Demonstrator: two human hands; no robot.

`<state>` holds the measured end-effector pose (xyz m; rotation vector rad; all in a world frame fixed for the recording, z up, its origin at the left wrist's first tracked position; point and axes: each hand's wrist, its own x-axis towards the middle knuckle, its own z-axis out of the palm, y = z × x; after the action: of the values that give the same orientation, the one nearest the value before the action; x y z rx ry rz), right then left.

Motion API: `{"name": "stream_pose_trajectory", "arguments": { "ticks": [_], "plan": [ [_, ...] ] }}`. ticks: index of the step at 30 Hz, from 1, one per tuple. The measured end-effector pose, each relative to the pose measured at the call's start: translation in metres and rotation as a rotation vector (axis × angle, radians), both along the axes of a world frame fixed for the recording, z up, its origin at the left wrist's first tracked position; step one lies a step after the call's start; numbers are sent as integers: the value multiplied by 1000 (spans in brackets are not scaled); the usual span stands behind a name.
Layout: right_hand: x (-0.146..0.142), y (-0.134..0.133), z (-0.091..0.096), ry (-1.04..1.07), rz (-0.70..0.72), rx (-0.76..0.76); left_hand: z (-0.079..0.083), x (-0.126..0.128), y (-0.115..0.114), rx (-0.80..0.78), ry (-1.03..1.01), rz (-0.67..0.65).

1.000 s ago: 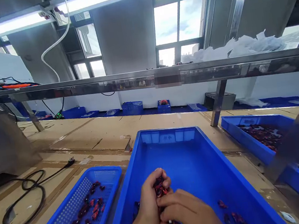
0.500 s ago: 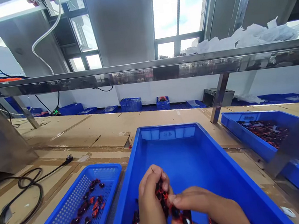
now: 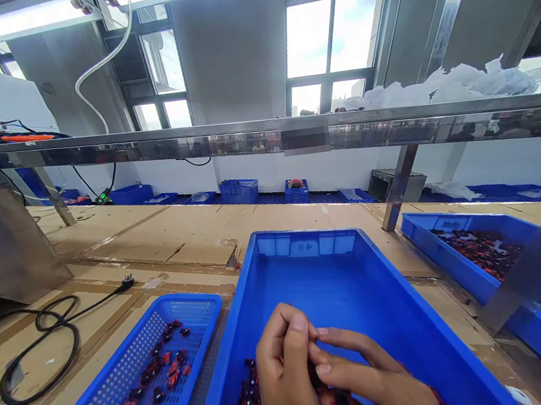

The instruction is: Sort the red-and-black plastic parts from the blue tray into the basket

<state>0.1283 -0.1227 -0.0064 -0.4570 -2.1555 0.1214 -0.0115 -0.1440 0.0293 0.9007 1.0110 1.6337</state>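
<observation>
Over the near end of the big blue bin [image 3: 305, 247], a little black-and-red part [image 3: 342, 402] that looked light and hard was pinched by its sides between the closed fingers of the left hand [image 3: 286, 384] and the right hand [image 3: 371, 380].

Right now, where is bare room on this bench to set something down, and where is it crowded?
Free: the far half of the middle bin; the cardboard tabletop behind it. Crowded: the bin's near end, where left hand and right hand grip small parts; the mesh basket; the right bin; the cable loop.
</observation>
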Motion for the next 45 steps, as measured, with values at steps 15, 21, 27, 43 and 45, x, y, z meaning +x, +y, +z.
{"name": "stream_pose_trajectory", "arguments": {
  "ticks": [15, 21, 27, 43, 45],
  "plan": [
    [-7, 2, 22, 226, 123, -246, 6, 0, -1, 47, -10, 96],
    [-5, 3, 24, 153, 103, -103, 6, -1, 5, -20, 38, 33],
    [-7, 10, 25, 221, 115, -220, 3, -2, 10, -131, -98, -88],
    [4, 37, 14, 879, 458, -1325, -24, -10, 31, -193, -324, -469],
    [4, 37, 14, 853, 421, -1347, -28, -8, 32, -199, -329, -512]
  ]
}}
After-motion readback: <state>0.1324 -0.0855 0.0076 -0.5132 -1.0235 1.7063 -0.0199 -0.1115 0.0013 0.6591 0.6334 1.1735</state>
